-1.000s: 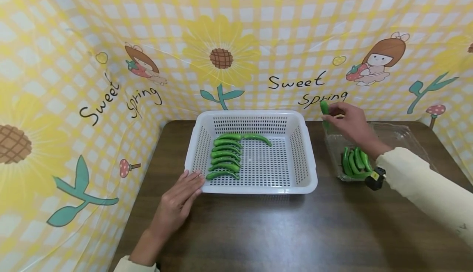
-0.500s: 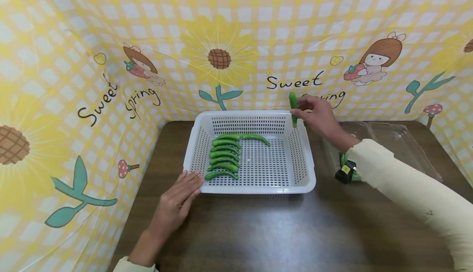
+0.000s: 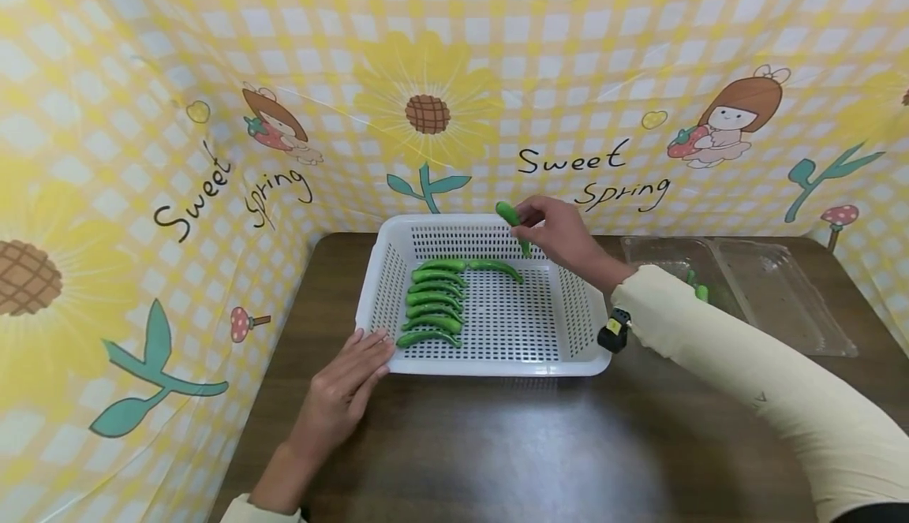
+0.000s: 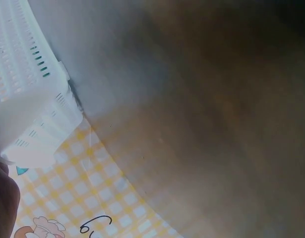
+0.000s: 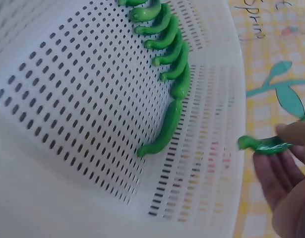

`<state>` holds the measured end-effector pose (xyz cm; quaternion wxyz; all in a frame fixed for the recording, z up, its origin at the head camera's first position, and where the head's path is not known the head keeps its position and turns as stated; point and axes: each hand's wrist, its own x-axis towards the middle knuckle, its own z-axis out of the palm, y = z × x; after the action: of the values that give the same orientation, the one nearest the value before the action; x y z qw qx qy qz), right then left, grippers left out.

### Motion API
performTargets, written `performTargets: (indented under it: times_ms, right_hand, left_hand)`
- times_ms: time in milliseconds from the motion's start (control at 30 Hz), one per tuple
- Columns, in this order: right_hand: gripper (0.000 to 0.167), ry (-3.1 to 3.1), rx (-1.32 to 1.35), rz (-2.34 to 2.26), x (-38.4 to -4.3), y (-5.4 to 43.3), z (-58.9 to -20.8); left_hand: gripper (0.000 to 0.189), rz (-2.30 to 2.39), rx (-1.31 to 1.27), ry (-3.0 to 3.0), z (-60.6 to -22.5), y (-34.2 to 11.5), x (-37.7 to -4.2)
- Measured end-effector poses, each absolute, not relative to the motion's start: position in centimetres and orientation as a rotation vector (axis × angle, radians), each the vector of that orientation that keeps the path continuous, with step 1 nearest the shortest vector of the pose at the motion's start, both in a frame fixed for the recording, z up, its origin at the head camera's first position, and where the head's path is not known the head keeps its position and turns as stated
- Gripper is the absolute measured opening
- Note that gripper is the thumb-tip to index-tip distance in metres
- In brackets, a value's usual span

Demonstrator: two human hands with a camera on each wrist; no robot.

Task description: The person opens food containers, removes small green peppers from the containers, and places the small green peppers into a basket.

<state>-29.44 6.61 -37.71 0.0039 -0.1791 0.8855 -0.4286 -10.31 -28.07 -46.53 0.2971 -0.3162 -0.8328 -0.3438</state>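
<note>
Above the far rim of a white perforated basket, my right hand pinches a green chili pepper between thumb and fingers. The right wrist view shows the same pepper held tilted, its tip toward the basket. My left hand rests with extended fingers on the basket's near left corner. Inside, several green peppers lie stacked in a column along the left. One more pepper lies beside the farthest of them, along the back wall. In the left wrist view only an edge of a dark hand shows.
A clear plastic clamshell box lies opened on the right of the brown table. A few peppers in it peek out behind the right sleeve. A yellow checked cloth hangs behind and at the left.
My right hand has carried the pepper leftward from above the clear box to over the basket's back edge. My left hand stays on the corner, and the peppers in the basket lie as before.
</note>
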Motion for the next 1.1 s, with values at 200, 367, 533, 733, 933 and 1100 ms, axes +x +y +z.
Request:
performTargets:
  times_ms: [200,367,533,733,933,1100]
  right_hand:
    - [0.021,2.799,-0.778,-1.014,-30.3,4.0,-38.2]
    - [0.016,2.868,-0.918,-0.555,-30.4,1.9,-38.7]
    - [0.017,2.834,-0.978,-0.148,-30.1,0.5,-39.8]
    - [0.019,2.769,-0.938,0.029,-30.0,-0.3,-41.2]
    - [0.017,2.741,-0.911,0.086,-30.0,-0.8,-42.3]
    - [0.016,2.75,-0.861,0.011,-30.2,-1.1,-43.0]
  left_hand:
    - [0.027,-0.904,-0.856,-2.192,-46.3,-28.2,-10.4]
    - [0.027,-0.9,-0.863,-2.185,-46.4,-28.1,-10.5]
    - [0.028,-0.896,-0.863,-2.187,-46.6,-28.1,-10.5]
    - [0.028,-0.884,-0.853,-2.208,-46.5,-28.2,-10.3]
    - [0.028,-0.876,-0.84,-2.24,-46.3,-28.2,-10.2]
    - [0.027,-0.877,-0.836,-2.247,-46.4,-28.4,-10.2]
